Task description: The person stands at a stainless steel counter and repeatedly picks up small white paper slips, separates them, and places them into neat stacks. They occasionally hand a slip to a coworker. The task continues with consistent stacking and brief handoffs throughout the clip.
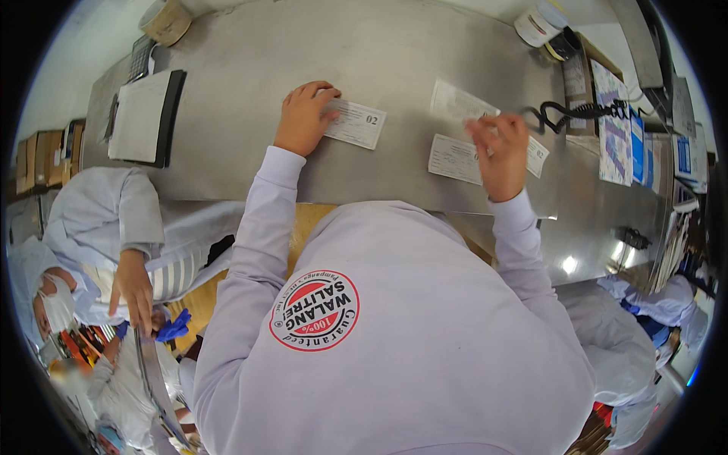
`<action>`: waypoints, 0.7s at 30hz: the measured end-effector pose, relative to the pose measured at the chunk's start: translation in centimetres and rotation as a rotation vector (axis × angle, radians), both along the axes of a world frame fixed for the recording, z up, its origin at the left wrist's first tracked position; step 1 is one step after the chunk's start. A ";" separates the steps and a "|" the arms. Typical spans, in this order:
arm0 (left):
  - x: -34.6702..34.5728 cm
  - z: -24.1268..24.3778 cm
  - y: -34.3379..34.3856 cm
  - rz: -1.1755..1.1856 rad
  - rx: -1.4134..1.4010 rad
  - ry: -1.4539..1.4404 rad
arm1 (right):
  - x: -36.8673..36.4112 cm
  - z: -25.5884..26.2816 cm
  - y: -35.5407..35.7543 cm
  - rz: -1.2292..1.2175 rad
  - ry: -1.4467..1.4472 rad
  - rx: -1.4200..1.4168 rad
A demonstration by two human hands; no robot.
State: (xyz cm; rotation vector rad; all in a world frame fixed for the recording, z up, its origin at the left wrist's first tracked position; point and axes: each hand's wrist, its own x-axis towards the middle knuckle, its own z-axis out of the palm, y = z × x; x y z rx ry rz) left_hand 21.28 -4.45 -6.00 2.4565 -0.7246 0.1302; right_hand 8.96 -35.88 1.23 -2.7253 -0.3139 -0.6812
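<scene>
On a stainless steel table [341,45], my left hand [307,119] rests at the left end of a white printed card [358,125]. My thumb lies along its near edge and my fingers curl over its far side; whether it is one card or a small stack I cannot tell. My right hand [501,156] is blurred, above several similar cards to the right. Its fingertips are close to an upper card [462,102]; contact is unclear. A lower card [454,158] and a right-hand card [537,156] are partly covered by this hand.
A black folder with paper [139,116] lies at the left. Tubs [540,25], a coiled black cord [586,111] and boxes [614,125] stand along the right. A co-worker's hand [132,290] holds a clipboard-like object at lower left; another person [608,347] is at lower right.
</scene>
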 end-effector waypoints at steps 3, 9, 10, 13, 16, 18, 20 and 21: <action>0.5 0.2 -0.2 0.012 -0.011 0.043 | -4.4 -3.7 -0.6 -0.043 0.231 -0.078; -0.9 6.7 -4.5 -0.142 -0.239 0.154 | -6.3 -1.3 -0.5 -0.188 0.282 0.370; -1.6 8.1 -5.8 -0.200 -0.290 0.152 | -5.8 -0.1 -0.1 -0.219 0.202 0.453; -3.6 11.7 -10.8 -0.404 -0.344 0.278 | -5.2 2.3 0.3 -0.236 0.118 0.674; -5.3 12.7 -14.9 -0.492 -0.390 0.470 | -6.2 3.7 -3.8 -0.190 0.124 0.703; -6.0 11.1 -17.7 -0.508 -0.431 0.389 | -6.8 4.7 -7.3 -0.267 0.010 0.740; -6.3 8.5 -19.0 -0.485 -0.322 0.250 | -7.7 6.6 -11.5 -0.404 -0.217 0.835; -6.3 6.7 -19.2 -0.460 -0.186 0.154 | -7.7 8.8 -13.3 -0.559 -0.331 0.883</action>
